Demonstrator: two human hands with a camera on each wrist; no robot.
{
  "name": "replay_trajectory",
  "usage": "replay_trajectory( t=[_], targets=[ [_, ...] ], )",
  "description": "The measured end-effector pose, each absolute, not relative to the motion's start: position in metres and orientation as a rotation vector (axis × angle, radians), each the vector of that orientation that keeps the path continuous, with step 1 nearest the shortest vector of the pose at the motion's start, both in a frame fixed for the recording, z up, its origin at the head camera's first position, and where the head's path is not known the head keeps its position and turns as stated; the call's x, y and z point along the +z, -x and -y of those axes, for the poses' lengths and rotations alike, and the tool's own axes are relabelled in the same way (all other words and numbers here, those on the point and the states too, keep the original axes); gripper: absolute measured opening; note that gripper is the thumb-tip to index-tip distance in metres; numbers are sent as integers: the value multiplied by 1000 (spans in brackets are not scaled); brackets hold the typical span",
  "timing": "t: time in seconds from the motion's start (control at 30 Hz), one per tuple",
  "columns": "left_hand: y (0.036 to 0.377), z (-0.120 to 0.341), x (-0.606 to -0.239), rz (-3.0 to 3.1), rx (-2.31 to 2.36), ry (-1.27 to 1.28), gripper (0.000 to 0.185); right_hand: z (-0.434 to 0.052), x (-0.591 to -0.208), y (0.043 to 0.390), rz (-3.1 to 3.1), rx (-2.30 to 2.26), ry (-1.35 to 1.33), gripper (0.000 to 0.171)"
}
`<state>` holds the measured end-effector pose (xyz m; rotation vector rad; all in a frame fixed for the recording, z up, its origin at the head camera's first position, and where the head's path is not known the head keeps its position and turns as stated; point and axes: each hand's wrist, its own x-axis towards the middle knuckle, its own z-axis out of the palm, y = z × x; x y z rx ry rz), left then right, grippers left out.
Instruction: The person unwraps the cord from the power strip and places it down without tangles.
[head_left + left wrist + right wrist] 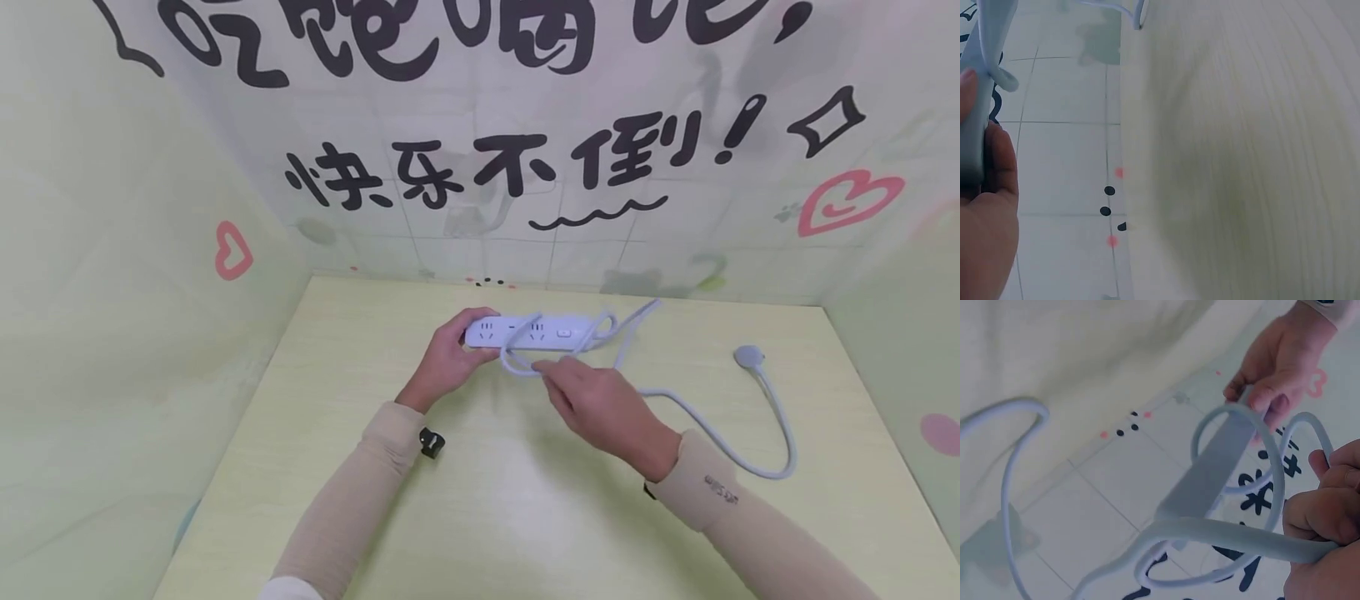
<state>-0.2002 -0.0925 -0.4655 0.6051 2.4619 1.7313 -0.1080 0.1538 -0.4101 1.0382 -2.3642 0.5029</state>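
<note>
A pale wooden table (525, 500) stands against a printed wall (480, 125). Above its far middle a white power strip (558, 332) is held off the surface; the left hand (450, 358) grips its left end with curled fingers. The white cord (705, 417) loops around the strip, and the right hand (600, 404) pinches that loop just below it. The round plug (748, 357) lies on the table, well to the right.
</note>
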Motion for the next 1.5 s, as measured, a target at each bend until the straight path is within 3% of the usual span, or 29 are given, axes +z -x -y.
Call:
replay_trajectory(
  t=[0.4, 0.73, 1.13, 1.23, 1.4, 1.5],
  targets=[
    [194, 90, -457, -2435, 1654, -647, 53, -204, -370, 148, 2367, 544, -797, 23],
    [194, 90, -450, -2410, 1702, -682, 52, -244, -390, 168, 2510, 552, -636, 18],
    [202, 91, -448, -2491, 1708, -618, 52, -237, -423, 136, 2730, 418, -914, 9],
    [204, 92, -451, -2526, 1694, -592, 53, -238, -421, 126, 2757, 414, -936, 24],
    [207, 96, -454, -2570, 1686, -535, 54, -239, -406, 103, 2738, 415, -986, 14],
    [209, 98, -457, -2588, 1693, -489, 55, -233, -393, 89, 2632, 445, -1111, 20]
  ],
)
